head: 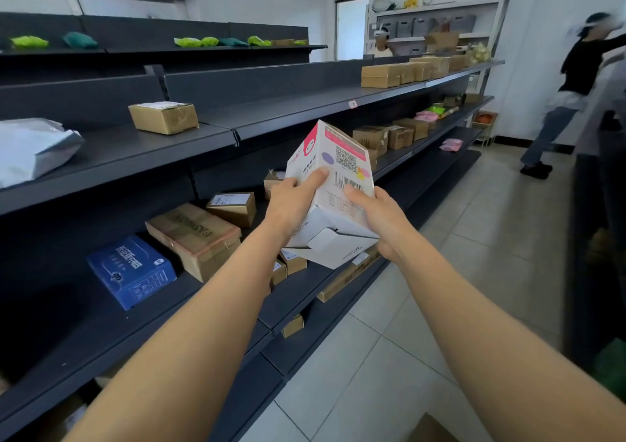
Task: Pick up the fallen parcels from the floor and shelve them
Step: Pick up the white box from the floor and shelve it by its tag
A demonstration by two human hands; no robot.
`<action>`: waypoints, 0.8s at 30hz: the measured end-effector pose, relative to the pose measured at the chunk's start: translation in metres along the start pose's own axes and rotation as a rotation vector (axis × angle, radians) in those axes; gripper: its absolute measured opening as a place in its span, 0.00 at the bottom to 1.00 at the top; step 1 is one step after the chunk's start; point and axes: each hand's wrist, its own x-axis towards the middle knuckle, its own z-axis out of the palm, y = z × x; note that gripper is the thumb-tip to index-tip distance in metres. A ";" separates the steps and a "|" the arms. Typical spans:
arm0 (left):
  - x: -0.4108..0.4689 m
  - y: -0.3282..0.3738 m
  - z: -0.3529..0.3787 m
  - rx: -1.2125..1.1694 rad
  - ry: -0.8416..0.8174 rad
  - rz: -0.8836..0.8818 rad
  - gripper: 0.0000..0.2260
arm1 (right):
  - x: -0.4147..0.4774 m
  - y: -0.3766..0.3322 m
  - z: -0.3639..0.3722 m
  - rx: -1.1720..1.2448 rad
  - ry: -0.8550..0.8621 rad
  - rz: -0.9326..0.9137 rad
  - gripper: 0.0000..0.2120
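Observation:
A white carton parcel with a pink top, a QR code and a barcode is held tilted in mid-air in front of the dark shelving. My left hand grips its left side with the thumb on the front face. My right hand holds its right lower edge. A bottom flap of the carton hangs partly open. The parcel sits level with the gap between the middle and lower shelves.
A brown box and a grey mailer bag lie on the middle shelf. A blue box and several brown cartons fill the lower shelf. A person stands at the far right. A cardboard corner lies on the tiled floor.

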 end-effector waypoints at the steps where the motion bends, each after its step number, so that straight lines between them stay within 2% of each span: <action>1: 0.001 0.000 0.001 -0.013 0.011 -0.002 0.21 | 0.000 0.000 0.000 -0.007 0.000 0.004 0.18; 4: 0.002 0.002 0.000 -0.099 0.050 -0.039 0.16 | -0.001 -0.002 0.000 -0.033 -0.007 0.010 0.17; 8: 0.000 -0.002 -0.007 -0.295 0.073 -0.155 0.17 | -0.004 -0.007 0.001 0.029 0.032 0.042 0.13; 11: -0.002 -0.007 -0.012 -0.463 0.015 -0.270 0.20 | 0.000 -0.012 0.000 0.100 -0.009 0.066 0.14; 17: -0.005 -0.009 -0.011 -0.565 0.007 -0.346 0.21 | 0.005 -0.013 -0.004 0.013 -0.041 0.168 0.23; 21: -0.002 -0.012 -0.019 -0.559 0.059 -0.352 0.10 | -0.001 -0.009 -0.002 -0.105 -0.024 0.248 0.34; 24: 0.000 -0.013 -0.023 -0.509 0.099 -0.345 0.08 | -0.009 -0.010 -0.001 -0.128 0.005 0.295 0.36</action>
